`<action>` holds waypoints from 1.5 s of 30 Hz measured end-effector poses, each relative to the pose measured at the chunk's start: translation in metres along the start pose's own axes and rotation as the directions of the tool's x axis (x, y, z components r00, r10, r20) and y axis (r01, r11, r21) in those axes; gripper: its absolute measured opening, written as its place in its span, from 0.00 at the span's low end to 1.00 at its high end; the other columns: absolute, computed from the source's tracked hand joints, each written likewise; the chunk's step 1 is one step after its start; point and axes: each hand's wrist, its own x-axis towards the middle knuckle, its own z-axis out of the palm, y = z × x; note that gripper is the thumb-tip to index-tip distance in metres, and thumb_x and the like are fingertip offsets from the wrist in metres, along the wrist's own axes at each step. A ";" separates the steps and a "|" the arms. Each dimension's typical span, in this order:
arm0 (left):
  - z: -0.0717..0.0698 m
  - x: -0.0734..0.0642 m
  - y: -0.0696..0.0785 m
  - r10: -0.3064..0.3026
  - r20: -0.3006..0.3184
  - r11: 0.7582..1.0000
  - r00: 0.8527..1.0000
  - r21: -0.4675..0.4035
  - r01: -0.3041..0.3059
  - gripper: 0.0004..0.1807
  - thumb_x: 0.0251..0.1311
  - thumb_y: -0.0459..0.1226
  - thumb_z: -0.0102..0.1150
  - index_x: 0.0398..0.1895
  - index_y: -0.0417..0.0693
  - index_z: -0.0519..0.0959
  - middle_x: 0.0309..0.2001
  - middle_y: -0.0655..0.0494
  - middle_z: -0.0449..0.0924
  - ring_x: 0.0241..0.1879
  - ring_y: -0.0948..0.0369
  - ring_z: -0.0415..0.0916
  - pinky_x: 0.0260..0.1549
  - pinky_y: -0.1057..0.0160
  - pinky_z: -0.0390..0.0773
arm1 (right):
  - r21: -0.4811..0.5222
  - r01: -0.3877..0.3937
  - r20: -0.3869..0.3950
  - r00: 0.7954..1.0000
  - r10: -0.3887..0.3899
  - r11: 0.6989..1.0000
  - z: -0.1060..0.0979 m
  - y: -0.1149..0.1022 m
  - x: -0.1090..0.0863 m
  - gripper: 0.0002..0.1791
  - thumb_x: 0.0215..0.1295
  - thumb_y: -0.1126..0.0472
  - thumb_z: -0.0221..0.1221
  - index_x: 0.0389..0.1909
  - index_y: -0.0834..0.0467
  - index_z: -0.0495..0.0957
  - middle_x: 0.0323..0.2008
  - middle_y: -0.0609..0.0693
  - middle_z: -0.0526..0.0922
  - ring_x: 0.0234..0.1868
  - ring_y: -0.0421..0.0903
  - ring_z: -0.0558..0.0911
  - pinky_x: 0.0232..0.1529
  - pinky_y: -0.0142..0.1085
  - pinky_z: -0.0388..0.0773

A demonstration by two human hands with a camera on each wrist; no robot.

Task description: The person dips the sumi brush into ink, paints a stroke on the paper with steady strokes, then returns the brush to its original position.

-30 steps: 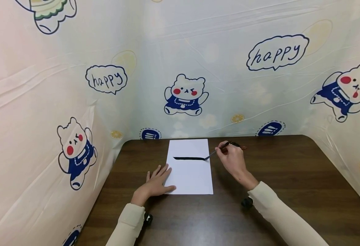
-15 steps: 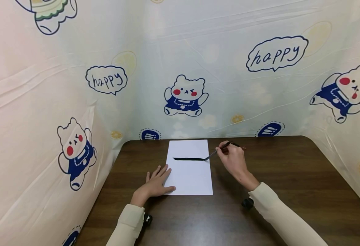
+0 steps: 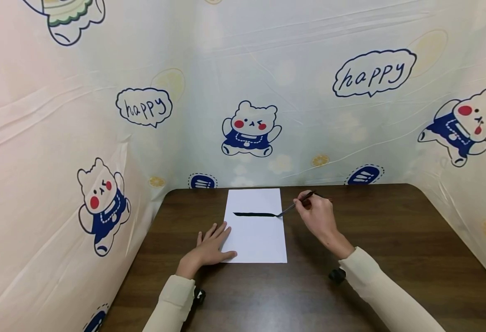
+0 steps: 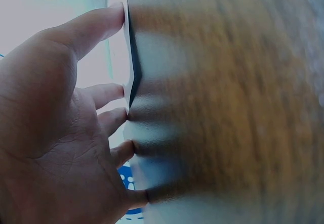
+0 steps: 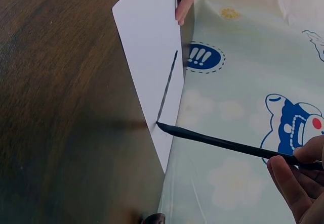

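Observation:
A white sheet of paper [image 3: 257, 242] lies on the brown table, with a thick black horizontal stroke [image 3: 253, 214] across its upper half. My left hand [image 3: 208, 249] rests spread on the paper's left edge, thumb and fingertips pressing down; the left wrist view shows the palm [image 4: 45, 128] raised off the surface. In my right hand [image 3: 318, 221], thumb and fingers pinch a slim dark paintbrush [image 3: 291, 207] slantwise. In the right wrist view the brush [image 5: 217, 141] has its tip at the right end of the stroke, and seems to touch the paper.
The wooden table [image 3: 392, 258] reaches back to a pale curtain [image 3: 309, 115] printed with bears, which also hangs at both sides. A small dark reddish thing [image 5: 153, 218] shows at the bottom of the right wrist view; its kind cannot be told.
My right hand has shifted slightly to the right with the brush, whose tip stays at the stroke's right end. The left hand and paper look unmoved.

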 end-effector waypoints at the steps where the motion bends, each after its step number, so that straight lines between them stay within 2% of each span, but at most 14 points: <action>1: 0.000 0.000 0.000 0.001 -0.001 1.000 1.000 0.000 -0.001 0.53 0.65 0.64 0.65 0.87 0.57 0.55 0.89 0.56 0.42 0.88 0.44 0.33 0.76 0.22 0.27 | 0.001 0.002 -0.003 1.000 -0.002 1.000 -0.001 0.000 0.000 0.05 0.69 0.65 0.70 0.37 0.64 0.86 0.32 0.58 0.90 0.30 0.49 0.90 0.33 0.46 0.89; 4: -0.001 -0.001 0.001 0.004 0.000 1.000 1.000 0.005 -0.004 0.53 0.65 0.64 0.65 0.87 0.56 0.55 0.89 0.56 0.41 0.88 0.44 0.33 0.76 0.22 0.26 | 0.003 0.010 -0.012 1.000 -0.010 1.000 -0.005 -0.001 0.000 0.05 0.69 0.65 0.70 0.37 0.64 0.86 0.32 0.58 0.91 0.30 0.50 0.90 0.33 0.46 0.89; 13: -0.013 -0.008 0.016 -0.013 0.026 0.998 1.000 0.055 0.012 0.52 0.67 0.63 0.64 0.87 0.52 0.55 0.89 0.52 0.44 0.87 0.41 0.37 0.76 0.20 0.34 | -0.018 0.044 -0.052 0.998 -0.045 0.999 -0.018 -0.002 0.002 0.06 0.68 0.65 0.71 0.37 0.64 0.86 0.32 0.58 0.90 0.30 0.51 0.90 0.33 0.48 0.89; 18: -0.014 -0.010 0.017 -0.004 0.019 1.000 1.000 0.016 0.003 0.53 0.66 0.63 0.65 0.87 0.51 0.55 0.88 0.50 0.45 0.87 0.40 0.37 0.75 0.20 0.31 | -0.023 0.050 -0.074 0.996 -0.052 0.998 -0.026 -0.002 0.003 0.05 0.68 0.65 0.71 0.37 0.64 0.86 0.31 0.58 0.90 0.29 0.50 0.89 0.32 0.48 0.88; 24: -0.009 -0.010 0.013 0.044 -0.021 0.998 0.999 -0.037 -0.045 0.55 0.65 0.68 0.63 0.85 0.48 0.58 0.88 0.47 0.46 0.86 0.37 0.37 0.72 0.18 0.27 | -0.042 0.059 -0.101 0.993 -0.063 0.997 -0.035 0.001 0.005 0.05 0.67 0.65 0.72 0.38 0.64 0.87 0.32 0.58 0.90 0.28 0.50 0.89 0.29 0.47 0.87; 30: -0.013 -0.009 0.018 -0.004 0.019 1.000 1.000 0.024 0.003 0.53 0.66 0.63 0.65 0.86 0.50 0.57 0.88 0.50 0.45 0.87 0.41 0.37 0.75 0.21 0.31 | -0.066 0.089 -0.142 0.985 -0.098 0.994 -0.047 0.005 0.009 0.06 0.67 0.66 0.71 0.38 0.65 0.86 0.33 0.60 0.90 0.28 0.52 0.89 0.30 0.49 0.87; 32: -0.013 -0.008 0.018 -0.007 0.019 1.000 1.000 0.030 0.006 0.52 0.66 0.63 0.65 0.86 0.50 0.57 0.88 0.50 0.45 0.87 0.40 0.37 0.75 0.20 0.33 | -0.074 0.088 -0.158 0.982 -0.099 0.993 -0.052 0.006 0.011 0.05 0.68 0.66 0.71 0.38 0.65 0.87 0.32 0.60 0.90 0.28 0.52 0.89 0.30 0.44 0.86; 34: -0.011 -0.007 0.015 0.009 0.007 1.000 1.000 0.025 -0.010 0.52 0.66 0.64 0.64 0.86 0.49 0.58 0.88 0.49 0.46 0.87 0.39 0.38 0.74 0.19 0.33 | -0.083 0.082 -0.174 0.980 -0.096 0.993 -0.056 0.008 0.012 0.05 0.68 0.66 0.71 0.38 0.65 0.87 0.32 0.59 0.90 0.28 0.52 0.89 0.32 0.31 0.83; 36: -0.009 -0.007 0.013 0.028 -0.012 1.000 1.000 0.010 -0.027 0.53 0.66 0.65 0.64 0.85 0.48 0.59 0.88 0.47 0.47 0.86 0.38 0.39 0.73 0.18 0.33 | -0.087 0.080 -0.188 0.977 -0.095 0.993 -0.060 0.010 0.014 0.05 0.68 0.66 0.71 0.38 0.64 0.87 0.32 0.59 0.90 0.28 0.52 0.89 0.34 0.19 0.75; 38: -0.009 -0.007 0.013 0.031 -0.011 1.000 0.999 -0.006 -0.031 0.54 0.65 0.65 0.63 0.85 0.47 0.58 0.88 0.47 0.46 0.86 0.38 0.37 0.73 0.18 0.32 | -0.092 0.080 -0.201 0.975 -0.097 0.993 -0.064 0.011 0.016 0.05 0.67 0.66 0.71 0.38 0.64 0.87 0.32 0.59 0.90 0.28 0.53 0.89 0.36 0.11 0.66; 40: -0.009 -0.008 0.013 0.029 -0.007 1.000 1.000 -0.009 -0.030 0.54 0.66 0.66 0.63 0.85 0.47 0.58 0.88 0.47 0.46 0.86 0.38 0.37 0.73 0.18 0.32 | -0.092 0.084 -0.211 0.972 -0.102 0.992 -0.068 0.013 0.017 0.04 0.67 0.67 0.71 0.38 0.64 0.86 0.32 0.59 0.90 0.28 0.54 0.89 0.37 0.09 0.64; 45: -0.013 -0.010 0.018 -0.007 0.021 1.000 1.000 0.024 0.007 0.52 0.66 0.62 0.65 0.86 0.49 0.57 0.88 0.50 0.45 0.87 0.41 0.37 0.76 0.21 0.33 | -0.100 0.069 -0.226 0.970 -0.090 0.993 -0.077 0.015 0.020 0.04 0.66 0.68 0.71 0.38 0.64 0.87 0.33 0.59 0.91 0.29 0.54 0.90 0.38 0.09 0.65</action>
